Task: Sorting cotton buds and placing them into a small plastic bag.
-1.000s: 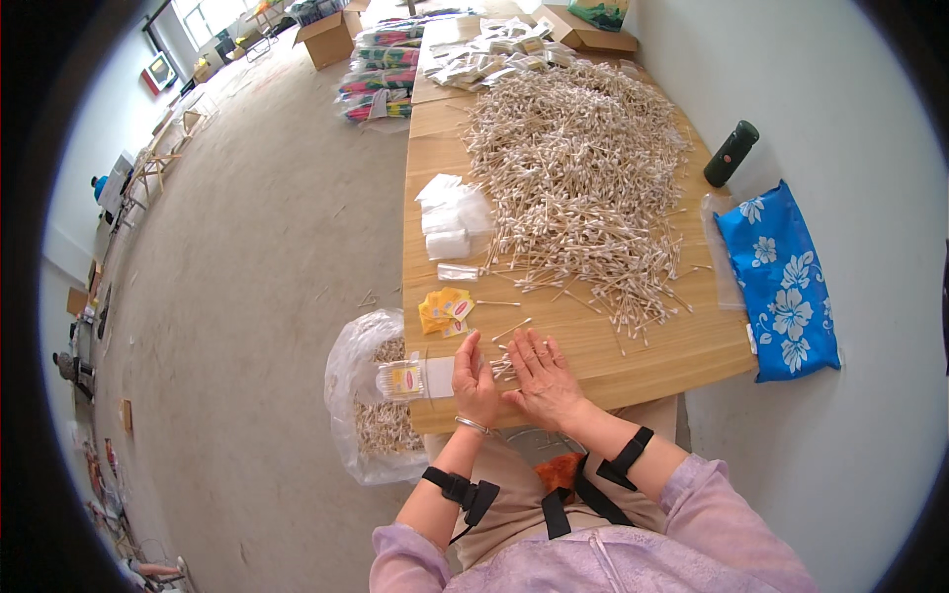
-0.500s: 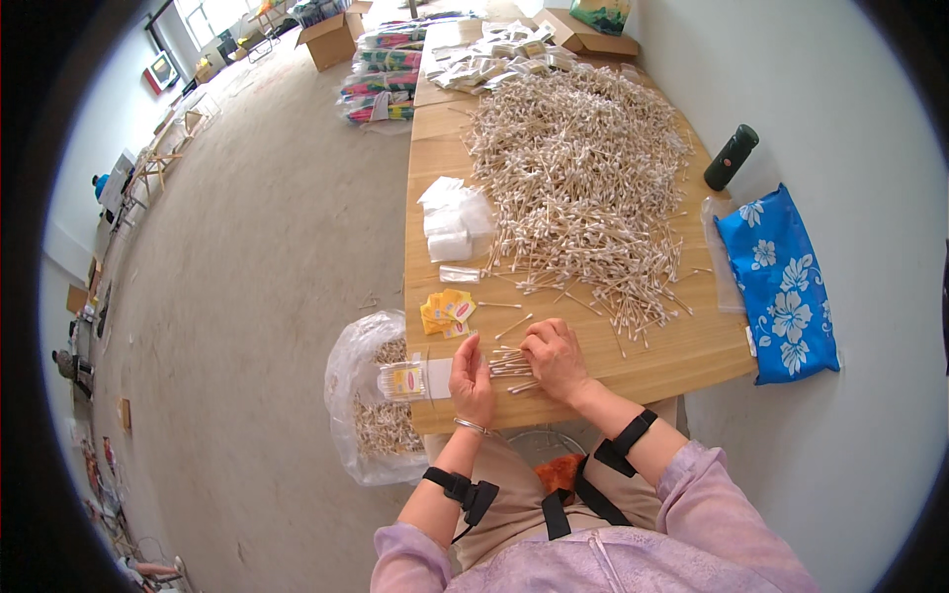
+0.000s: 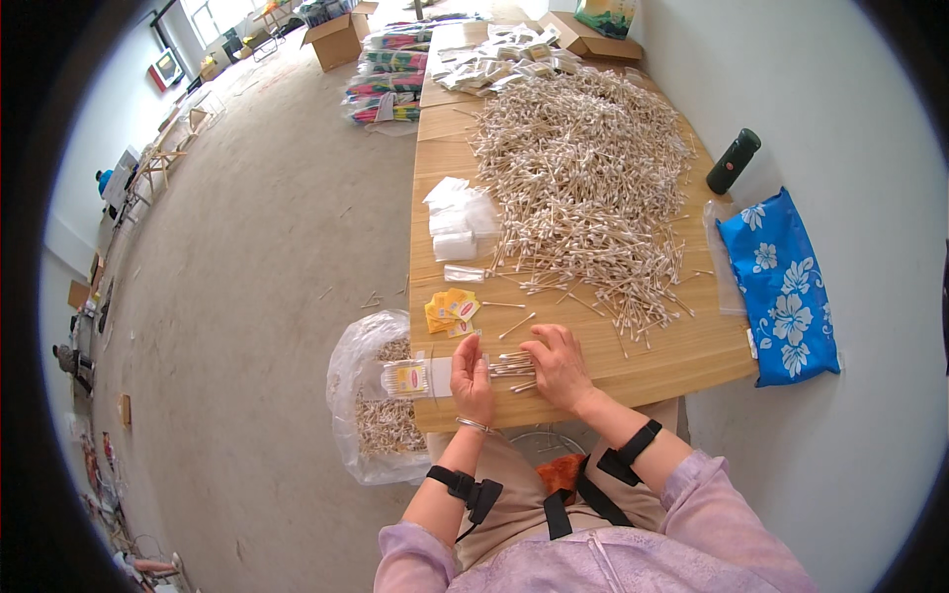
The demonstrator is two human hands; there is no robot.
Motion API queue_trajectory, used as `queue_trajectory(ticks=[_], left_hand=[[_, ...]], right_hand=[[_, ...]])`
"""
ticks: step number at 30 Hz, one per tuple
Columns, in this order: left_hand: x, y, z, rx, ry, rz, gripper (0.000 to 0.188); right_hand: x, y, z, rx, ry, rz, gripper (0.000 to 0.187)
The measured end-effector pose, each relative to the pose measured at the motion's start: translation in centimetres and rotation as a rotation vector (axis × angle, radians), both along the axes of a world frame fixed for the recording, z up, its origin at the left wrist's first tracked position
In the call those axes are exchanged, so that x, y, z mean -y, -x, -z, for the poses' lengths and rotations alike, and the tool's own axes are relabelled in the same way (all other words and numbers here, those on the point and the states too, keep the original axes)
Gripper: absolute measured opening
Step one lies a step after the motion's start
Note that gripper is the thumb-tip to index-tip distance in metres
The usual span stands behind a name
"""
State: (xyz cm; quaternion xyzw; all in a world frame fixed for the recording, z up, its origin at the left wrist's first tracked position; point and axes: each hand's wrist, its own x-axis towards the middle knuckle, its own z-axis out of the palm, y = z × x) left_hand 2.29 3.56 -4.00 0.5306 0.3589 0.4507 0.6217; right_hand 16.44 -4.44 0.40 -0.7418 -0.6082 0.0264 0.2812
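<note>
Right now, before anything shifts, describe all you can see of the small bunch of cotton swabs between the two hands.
The small bunch of cotton swabs has thin, pale, wood-looking sticks with white tips. They lie loosely side by side, roughly left to right and slightly uneven, on the wooden table near its front edge. The left hand stands by their left ends; the right hand partly covers their right ends. Exact contact and count are unclear.

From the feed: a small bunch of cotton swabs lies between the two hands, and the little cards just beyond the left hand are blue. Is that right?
Not quite: the little cards are mostly yellow, not blue, as the head view shows. The small bunch of cotton swabs does lie between the left hand and the right hand.
</note>
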Motion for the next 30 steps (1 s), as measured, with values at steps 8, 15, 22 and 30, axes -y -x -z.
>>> queue_trajectory(ticks=[8,15,22,30], left_hand=[[0.0,0.5,0.4,0.019,0.011,-0.006,0.037],[0.1,0.3,0.9,0.032,0.012,-0.016,0.036],[-0.1,0.6,1.0,0.048,0.017,-0.016,0.035],[-0.3,0.2,1.1,0.063,0.014,-0.055,0.034]], right_hand=[[2.2,2.1,0.0,0.221,0.406,-0.157,0.082],[3.2,2.6,0.3,0.244,0.405,-0.177,0.082],[2.3,2.0,0.2,0.301,0.353,-0.178,0.081],[1.6,1.8,0.3,0.293,0.323,-0.145,0.083]])
